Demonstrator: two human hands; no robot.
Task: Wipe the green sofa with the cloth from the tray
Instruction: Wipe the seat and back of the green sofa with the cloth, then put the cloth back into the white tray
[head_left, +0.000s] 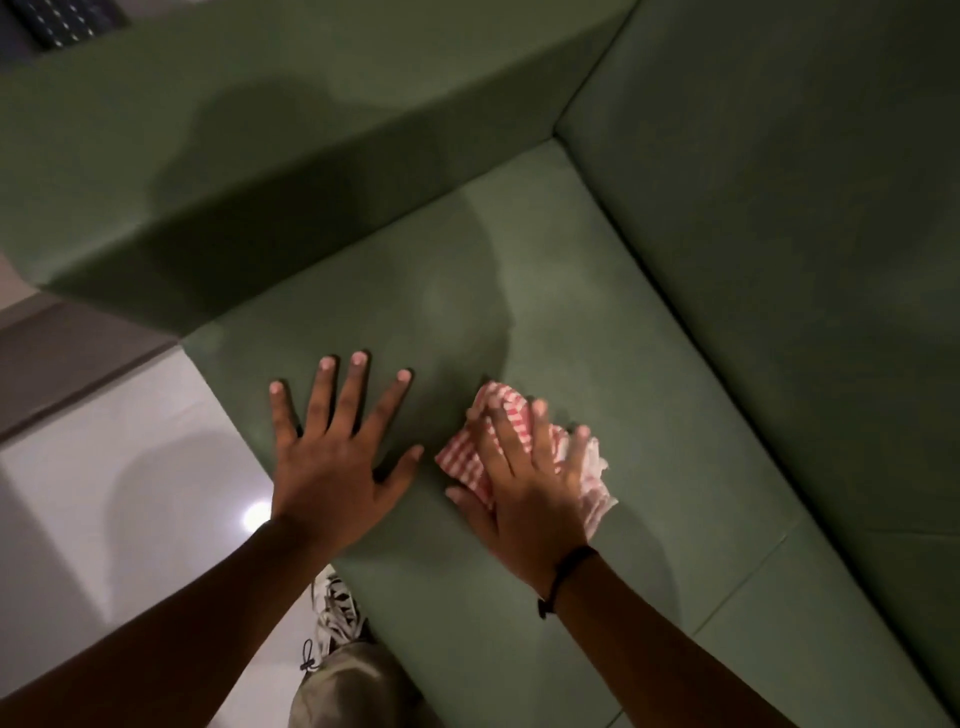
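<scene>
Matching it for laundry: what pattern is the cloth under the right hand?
The cloth is red-and-white checked, seen in the head view.

The plain green fabric sofa (597, 322) is one even green, and the crumpled cloth (462, 457) on it is checked red and white. The glossy tiled floor (130, 467) is white, the thin cord wristband (563, 577) black, the laced shoe (335, 608) white with black markings.

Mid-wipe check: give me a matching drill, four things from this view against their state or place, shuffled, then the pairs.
1 left hand
2 right hand
3 cloth
4 floor

A red-and-white checked, bunched
B flat on bare sofa, fingers spread
C glossy white, beside the sofa
D pressing down on the cloth

Pairs: 1-B, 2-D, 3-A, 4-C
</scene>
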